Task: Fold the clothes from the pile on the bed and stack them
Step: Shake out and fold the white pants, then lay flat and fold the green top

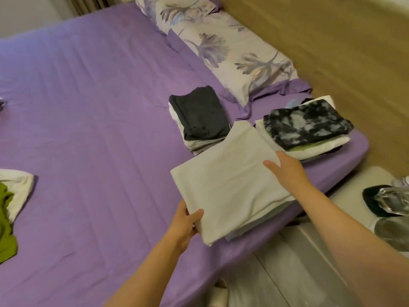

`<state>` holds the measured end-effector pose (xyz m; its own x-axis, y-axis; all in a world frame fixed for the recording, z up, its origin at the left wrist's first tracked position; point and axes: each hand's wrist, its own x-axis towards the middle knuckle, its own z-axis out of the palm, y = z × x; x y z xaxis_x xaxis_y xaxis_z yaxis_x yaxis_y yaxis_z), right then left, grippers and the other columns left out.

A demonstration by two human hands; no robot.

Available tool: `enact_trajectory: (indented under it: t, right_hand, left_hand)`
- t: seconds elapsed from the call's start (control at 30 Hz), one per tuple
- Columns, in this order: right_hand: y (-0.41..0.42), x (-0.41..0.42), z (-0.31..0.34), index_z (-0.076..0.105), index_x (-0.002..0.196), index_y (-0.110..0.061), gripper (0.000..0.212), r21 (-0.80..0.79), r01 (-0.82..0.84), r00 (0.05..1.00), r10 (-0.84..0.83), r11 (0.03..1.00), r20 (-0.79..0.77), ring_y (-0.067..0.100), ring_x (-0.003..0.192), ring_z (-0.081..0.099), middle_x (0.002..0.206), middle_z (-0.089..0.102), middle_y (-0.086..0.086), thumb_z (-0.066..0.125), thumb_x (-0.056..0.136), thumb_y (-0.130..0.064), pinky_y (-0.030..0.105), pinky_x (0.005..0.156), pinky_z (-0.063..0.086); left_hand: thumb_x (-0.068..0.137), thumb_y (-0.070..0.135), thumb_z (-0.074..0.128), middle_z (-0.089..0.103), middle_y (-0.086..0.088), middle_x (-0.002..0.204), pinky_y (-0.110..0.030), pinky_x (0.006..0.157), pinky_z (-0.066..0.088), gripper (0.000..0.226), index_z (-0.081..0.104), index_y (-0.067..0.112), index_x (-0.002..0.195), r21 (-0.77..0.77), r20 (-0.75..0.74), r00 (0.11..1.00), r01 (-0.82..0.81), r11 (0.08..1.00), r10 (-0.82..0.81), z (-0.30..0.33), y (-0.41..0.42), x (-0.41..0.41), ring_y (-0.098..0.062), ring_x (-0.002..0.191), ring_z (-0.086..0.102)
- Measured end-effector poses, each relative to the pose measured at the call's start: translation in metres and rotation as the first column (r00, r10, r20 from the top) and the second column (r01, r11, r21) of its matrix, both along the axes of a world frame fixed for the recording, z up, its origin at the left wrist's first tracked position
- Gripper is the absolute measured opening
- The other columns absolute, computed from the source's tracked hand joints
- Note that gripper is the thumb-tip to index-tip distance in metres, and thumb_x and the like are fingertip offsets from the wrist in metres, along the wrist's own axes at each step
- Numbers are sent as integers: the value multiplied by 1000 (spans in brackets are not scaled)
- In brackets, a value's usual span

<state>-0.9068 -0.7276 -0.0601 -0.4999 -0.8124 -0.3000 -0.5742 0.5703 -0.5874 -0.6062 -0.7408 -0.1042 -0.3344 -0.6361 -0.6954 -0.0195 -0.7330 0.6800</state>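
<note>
Currently white cloth [230,180] is gripped at near corner by L hand [183,224]; R hand [285,171] lies flat, relaxed. Edges should be squared before release.

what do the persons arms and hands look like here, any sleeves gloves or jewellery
Both forearms are bare right to the bottom edge of the view, so no sleeve shows. The left hand and the right hand wear no gloves, and no ring, watch or bracelet can be seen on the fingers or wrists that show. The picture is somewhat soft, so small details such as nails cannot be made out.
</note>
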Motion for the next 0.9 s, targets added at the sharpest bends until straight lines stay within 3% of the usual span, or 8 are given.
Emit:
enact_trajectory:
  t: [0.07, 0.17, 0.27, 0.4, 0.47, 0.57, 0.7, 0.9]
  right_hand:
    - [-2, -11, -8, 41, 136, -8, 48, 77, -10, 996, 17, 997, -89, 34, 120, 48, 134, 51, 14, 50, 97, -34, 42, 95, 43]
    - [3, 0, -33, 13, 152, -19, 69, 283, -114, 918, 210, 952, -336, 31, 141, 21, 155, 23, 10, 47, 96, -43, 46, 109, 27]
    - [11, 26, -61, 4, 151, -37, 74, 426, -271, 918, 366, 863, -156, 27, 147, -2, 161, -1, 2, 40, 92, -61, 50, 115, 10]
    - [13, 39, -86, -6, 149, -42, 85, 574, -289, 917, 394, 766, -64, 29, 147, -11, 160, -15, 2, 43, 86, -70, 57, 114, 6]
    - [5, 42, -84, -5, 150, -40, 86, 613, -268, 915, 395, 743, -78, 31, 146, -6, 160, -11, 3, 45, 85, -68, 58, 113, 9]
    - [-13, 55, -67, 14, 149, -28, 74, 628, -254, 886, 437, 736, -154, 32, 142, 17, 156, 14, 9, 48, 90, -56, 52, 111, 20]
    - [-32, 94, -46, 23, 148, -25, 54, 443, -442, 779, 578, 780, -241, 23, 137, 32, 156, 22, 5, 40, 98, -38, 39, 110, 25]
    - [-50, 189, -23, 39, 141, -28, 44, 342, -641, 616, 726, 688, -307, 20, 122, 50, 132, 57, -4, 40, 98, -35, 31, 101, 34]
  left_hand:
    - [91, 5, 61, 56, 3, 130, -32, 77, 56, 51, 41, 29, 131, -89, 79, 992, 104, 991, -97, -6, 3, -21, -18, 111, 57]
    - [84, 12, 70, 32, 4, 142, -33, 102, 39, 83, 18, 26, 147, -315, 524, 824, 422, 850, -215, -22, 1, -45, -22, 129, 38]
    - [86, 29, 66, 5, -3, 157, -36, 112, 30, 87, 9, 33, 152, -209, 760, 575, 658, 723, -303, -35, 1, -55, -31, 138, 25]
    - [88, 43, 57, 7, -4, 155, -43, 110, 32, 80, 6, 44, 150, 25, 789, 394, 747, 665, -472, -48, 0, -55, -33, 138, 18]
    - [90, 40, 55, 11, -4, 155, -42, 110, 31, 77, 7, 41, 150, 20, 793, 386, 756, 654, -471, -44, -3, -54, -32, 138, 21]
    - [91, 41, 53, 17, -6, 157, -41, 111, 30, 69, 18, 34, 150, -28, 789, 430, 737, 675, -438, -30, -4, -43, -31, 140, 24]
    - [94, 43, 47, 43, 0, 147, -37, 107, 37, 58, 31, 29, 148, -73, 805, 476, 671, 738, -354, -8, -11, -6, -23, 133, 41]
    - [94, 46, 47, 60, 4, 126, -29, 94, 44, 44, 50, 27, 134, -55, 818, 510, 530, 846, -267, 20, -19, 76, -18, 117, 56]
